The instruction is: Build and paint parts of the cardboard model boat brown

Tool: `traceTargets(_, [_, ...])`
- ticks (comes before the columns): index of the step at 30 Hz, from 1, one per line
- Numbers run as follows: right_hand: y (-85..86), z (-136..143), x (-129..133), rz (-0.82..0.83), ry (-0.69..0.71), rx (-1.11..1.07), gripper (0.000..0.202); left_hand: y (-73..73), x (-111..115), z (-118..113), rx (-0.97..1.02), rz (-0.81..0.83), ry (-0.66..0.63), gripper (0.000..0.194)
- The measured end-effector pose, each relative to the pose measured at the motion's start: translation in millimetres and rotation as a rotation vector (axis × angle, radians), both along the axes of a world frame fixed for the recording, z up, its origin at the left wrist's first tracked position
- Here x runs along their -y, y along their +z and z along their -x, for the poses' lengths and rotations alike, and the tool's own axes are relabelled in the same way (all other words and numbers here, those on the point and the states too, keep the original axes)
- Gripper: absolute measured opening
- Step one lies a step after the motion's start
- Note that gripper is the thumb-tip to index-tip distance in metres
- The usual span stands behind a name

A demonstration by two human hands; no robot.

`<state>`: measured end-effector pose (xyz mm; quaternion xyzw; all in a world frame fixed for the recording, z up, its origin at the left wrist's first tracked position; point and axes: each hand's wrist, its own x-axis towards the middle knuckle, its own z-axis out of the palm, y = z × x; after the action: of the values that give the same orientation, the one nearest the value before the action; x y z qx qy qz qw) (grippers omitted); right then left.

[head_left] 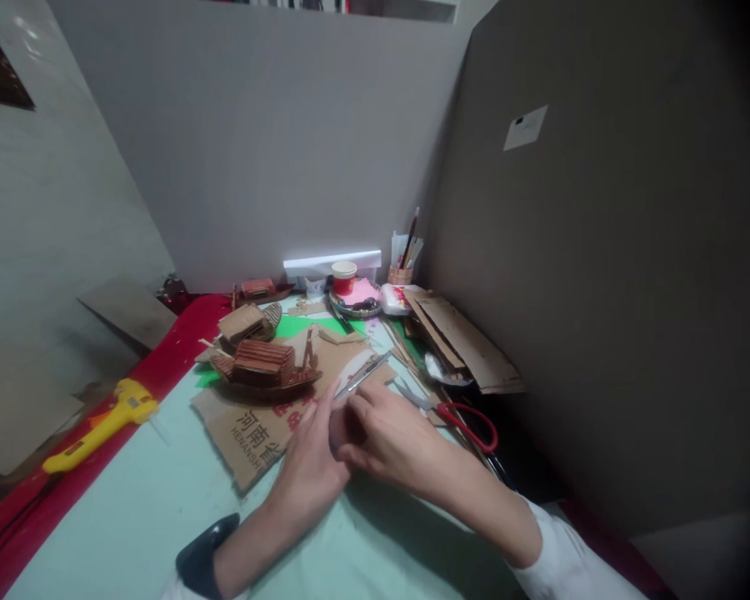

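Observation:
My left hand (312,458) and my right hand (384,433) meet over the near middle of the table. A thin silver metal tool (366,372) slants up and to the right from between them, and my right fingers are curled at its lower end. The fingers of my left hand are bent round something dark, mostly hidden between the hands. Beyond the left hand lies a printed cardboard sheet (250,446). On it stands a brown model boat (266,367) with a ridged cabin. Red-handled scissors (468,421) rest just right of my right hand.
A yellow glue gun (103,425) lies at the left on red cloth (193,333). Behind are another cardboard boat (243,325), a red paper cup (343,279) and a brush holder (401,273). Cardboard pieces (468,342) are stacked at right, beside a grey partition (600,275).

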<state>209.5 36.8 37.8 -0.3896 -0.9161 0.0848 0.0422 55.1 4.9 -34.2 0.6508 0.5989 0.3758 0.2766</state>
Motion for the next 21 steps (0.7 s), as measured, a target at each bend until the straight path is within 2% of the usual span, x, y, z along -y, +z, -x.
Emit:
traceTargets(6, [7.1, -1, -6, 0.052, 0.072, -0.037, 0.023, 3.9, 0, -2, 0.023, 0.022, 0.021, 0.089])
traceTargets(11, [8.4, -2, -11, 0.076, 0.132, -0.055, 0.020, 1.4, 2, -3, 0.040, 0.047, 0.058, 0.088])
traceTargets(21, [14.5, -1, -22, 0.110, 0.257, -0.024, 0.019, 5.8, 3, -3, 0.096, 0.054, 0.043, 0.088])
